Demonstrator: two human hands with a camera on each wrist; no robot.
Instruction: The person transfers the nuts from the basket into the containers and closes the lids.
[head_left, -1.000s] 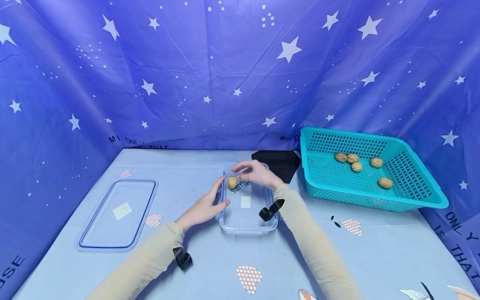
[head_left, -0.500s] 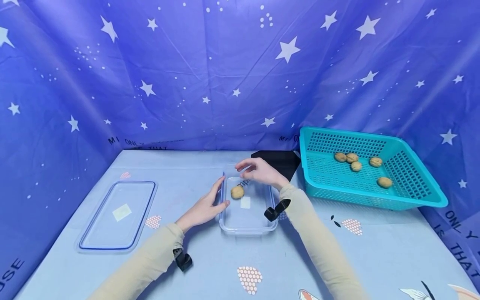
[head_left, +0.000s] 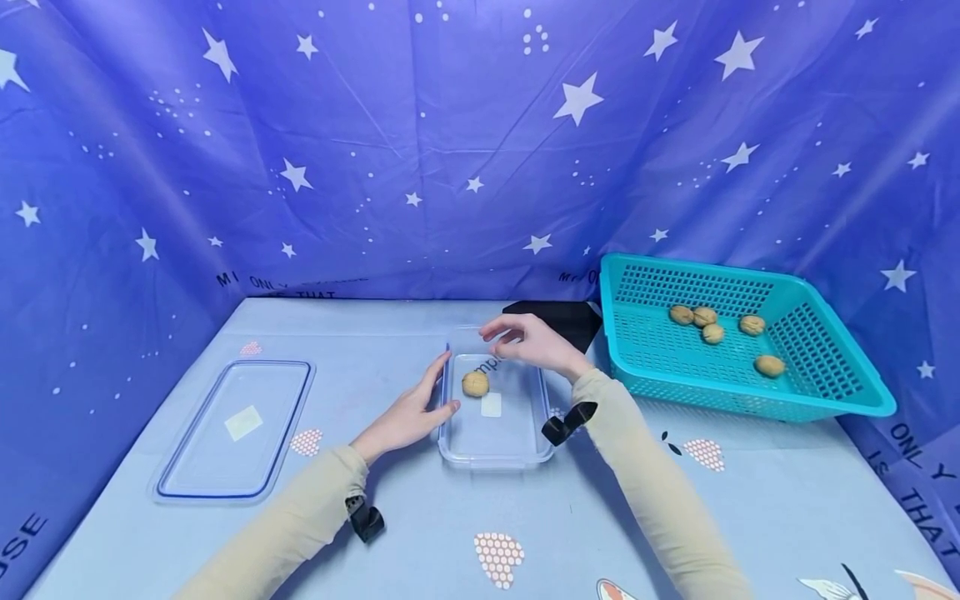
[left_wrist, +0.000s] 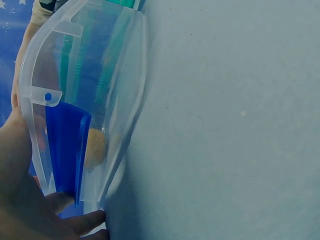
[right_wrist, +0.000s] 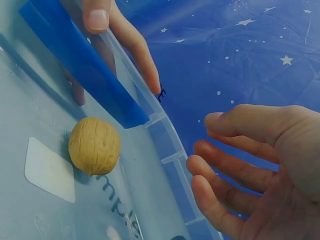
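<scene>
A clear plastic food container [head_left: 497, 458] with blue clip flaps stands lidless in the middle of the table. One walnut [head_left: 475, 384] lies in it, beside a white label [head_left: 491, 405]. My left hand [head_left: 405, 419] rests against the container's left side, its fingers fairly straight along the wall and the thumb at the rim. Over the container's far right part hovers my right hand [head_left: 531, 343]. In the right wrist view, the fingers of that right hand [right_wrist: 255, 170] are loosely bent with nothing between them, apart from the walnut [right_wrist: 94, 146].
To the right stands a turquoise basket [head_left: 720, 396] with several walnuts [head_left: 703, 317] inside. A clear lid [head_left: 236, 425] with a blue seal lies on the left of the table. Behind the container is a black flat thing [head_left: 558, 321], partly hidden. A starry blue curtain surrounds the table.
The walnut has rolled from the container's far left corner toward the label and now lies still. My right hand has drawn back to the right, away from it. The left hand stays put.
</scene>
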